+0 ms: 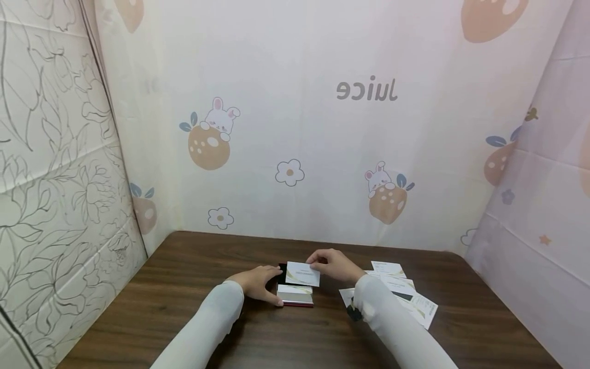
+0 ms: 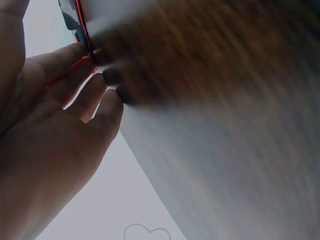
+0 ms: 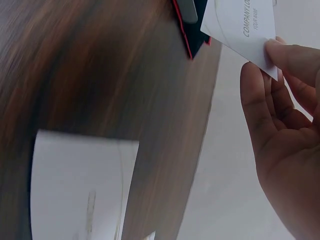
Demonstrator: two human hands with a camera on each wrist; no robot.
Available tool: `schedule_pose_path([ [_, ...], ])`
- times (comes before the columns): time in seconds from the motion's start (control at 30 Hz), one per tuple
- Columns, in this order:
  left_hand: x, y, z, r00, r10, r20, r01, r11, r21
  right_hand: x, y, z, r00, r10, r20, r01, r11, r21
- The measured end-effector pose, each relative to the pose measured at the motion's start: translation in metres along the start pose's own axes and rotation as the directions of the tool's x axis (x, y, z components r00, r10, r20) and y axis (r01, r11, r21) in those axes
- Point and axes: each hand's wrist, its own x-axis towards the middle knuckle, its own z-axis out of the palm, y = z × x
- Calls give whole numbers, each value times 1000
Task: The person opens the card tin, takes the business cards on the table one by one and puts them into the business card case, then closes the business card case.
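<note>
A white business card (image 1: 301,275) with printed text and gold curves is pinched at its right corner between thumb and fingers of my right hand (image 1: 337,265). It is held over an open card case (image 1: 297,305) with a dark lining and red edges. The front half of the case has a silvery metal part with white card showing in it. My left hand (image 1: 255,283) grips the case at its left side, thumb at the front corner and fingers at the back. In the right wrist view the pinched card (image 3: 242,22) overlaps the dark case (image 3: 199,32).
Several white cards (image 1: 426,307) lie spread and overlapping on the right of the brown wooden table (image 1: 193,318), partly hidden by the right sleeve (image 1: 392,318). A patterned curtain (image 1: 295,128) hangs behind the table.
</note>
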Motion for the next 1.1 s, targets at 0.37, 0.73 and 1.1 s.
schedule_pose_path([
  [0.37, 4, 0, 1, 1000, 11, -5, -11, 1000, 14, 11, -9, 15, 999, 49, 5, -49, 999, 2],
  [0.73, 5, -1, 1, 1000, -6, 7, 6, 1000, 11, 13, -11, 21, 998, 50, 38, -49, 999, -17],
  [1.1, 1, 1, 1, 1000, -14, 14, 14, 1000, -2, 9, -14, 29, 988, 16, 153, -10, 999, -34],
])
